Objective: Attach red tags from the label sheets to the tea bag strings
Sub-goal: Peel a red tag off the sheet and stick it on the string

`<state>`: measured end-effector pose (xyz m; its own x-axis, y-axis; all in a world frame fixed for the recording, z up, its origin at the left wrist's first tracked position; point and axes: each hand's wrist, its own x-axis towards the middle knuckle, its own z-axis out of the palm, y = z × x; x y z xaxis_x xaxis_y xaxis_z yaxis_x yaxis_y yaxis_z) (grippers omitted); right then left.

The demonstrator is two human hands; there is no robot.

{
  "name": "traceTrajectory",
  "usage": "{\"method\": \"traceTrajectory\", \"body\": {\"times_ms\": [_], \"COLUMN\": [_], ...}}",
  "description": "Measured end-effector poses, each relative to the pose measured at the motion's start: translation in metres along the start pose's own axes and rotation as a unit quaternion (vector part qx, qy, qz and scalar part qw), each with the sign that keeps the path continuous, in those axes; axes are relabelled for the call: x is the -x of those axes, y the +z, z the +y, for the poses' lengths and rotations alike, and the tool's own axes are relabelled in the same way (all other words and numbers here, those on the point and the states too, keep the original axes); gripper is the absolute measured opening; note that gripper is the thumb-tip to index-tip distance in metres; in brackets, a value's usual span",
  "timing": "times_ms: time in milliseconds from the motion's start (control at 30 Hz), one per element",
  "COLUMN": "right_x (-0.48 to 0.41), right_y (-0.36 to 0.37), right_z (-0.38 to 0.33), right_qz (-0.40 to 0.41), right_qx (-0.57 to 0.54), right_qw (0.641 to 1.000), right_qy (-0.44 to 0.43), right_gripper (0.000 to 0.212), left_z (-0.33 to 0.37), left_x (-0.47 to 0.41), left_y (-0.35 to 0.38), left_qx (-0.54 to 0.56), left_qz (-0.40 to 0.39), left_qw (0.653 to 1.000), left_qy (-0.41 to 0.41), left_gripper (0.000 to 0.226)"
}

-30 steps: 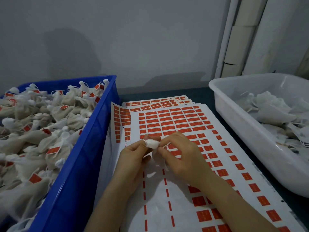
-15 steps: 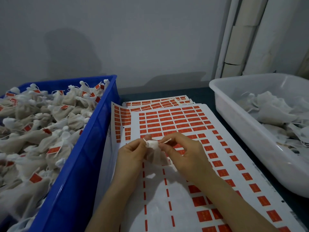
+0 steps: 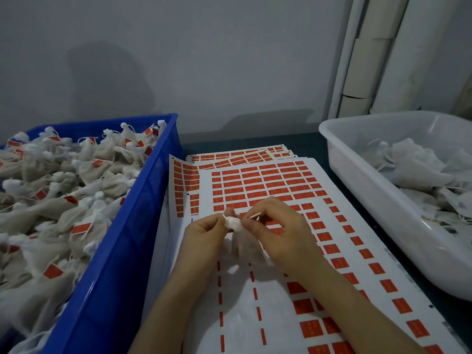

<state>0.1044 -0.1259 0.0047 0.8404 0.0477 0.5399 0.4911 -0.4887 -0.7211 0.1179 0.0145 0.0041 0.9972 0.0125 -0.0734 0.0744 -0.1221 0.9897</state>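
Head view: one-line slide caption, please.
Left hand and right hand pinch a tea bag over the label sheet, between a blue crate of tagged bags and a white tub.

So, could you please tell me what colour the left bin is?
Blue; the bin shows best in the head view.

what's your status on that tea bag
Left hand pinches tea bag top. Right hand pinches its string. No red tag seen on it. Nothing in the way.
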Motion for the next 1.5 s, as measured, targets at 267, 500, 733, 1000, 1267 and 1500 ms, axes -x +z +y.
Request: {"method": "traceTrajectory", "body": {"times_ms": [267, 500, 733, 1000, 1267, 1500], "right_x": [-0.003, -0.005, -0.004, -0.007, -0.008, -0.006], "right_y": [-0.003, -0.006, -0.007, -0.008, -0.005, -0.006], "right_z": [-0.003, -0.002, -0.002, 0.002, 0.002, 0.004], "right_qz": [-0.004, -0.046, -0.083, -0.088, -0.090, -0.122], "right_qx": [-0.076, -0.156, -0.199, -0.214, -0.174, -0.210], "right_qw": [0.996, 0.981, 0.966, 0.950, 0.957, 0.934], "right_qy": [0.056, 0.101, 0.142, 0.209, 0.213, 0.262], "right_gripper": [0.013, 0.014, 0.020, 0.026, 0.020, 0.017], "left_z": [0.007, 0.008, 0.008, 0.000, -0.003, 0.001], "left_x": [0.006, 0.005, 0.005, 0.003, 0.003, 0.003], "left_y": [-0.005, -0.005, -0.006, 0.000, 0.005, 0.006], "left_qx": [0.006, 0.007, -0.023, -0.097, -0.063, -0.021], "left_qz": [-0.073, -0.105, -0.134, -0.120, -0.074, -0.058], "left_qw": [0.996, 0.993, 0.989, 0.987, 0.994, 0.995], "left_qy": [0.041, 0.051, 0.055, 0.032, 0.059, 0.074], "left_gripper": [0.014, 0.015, 0.014, 0.024, 0.016, 0.016]}}
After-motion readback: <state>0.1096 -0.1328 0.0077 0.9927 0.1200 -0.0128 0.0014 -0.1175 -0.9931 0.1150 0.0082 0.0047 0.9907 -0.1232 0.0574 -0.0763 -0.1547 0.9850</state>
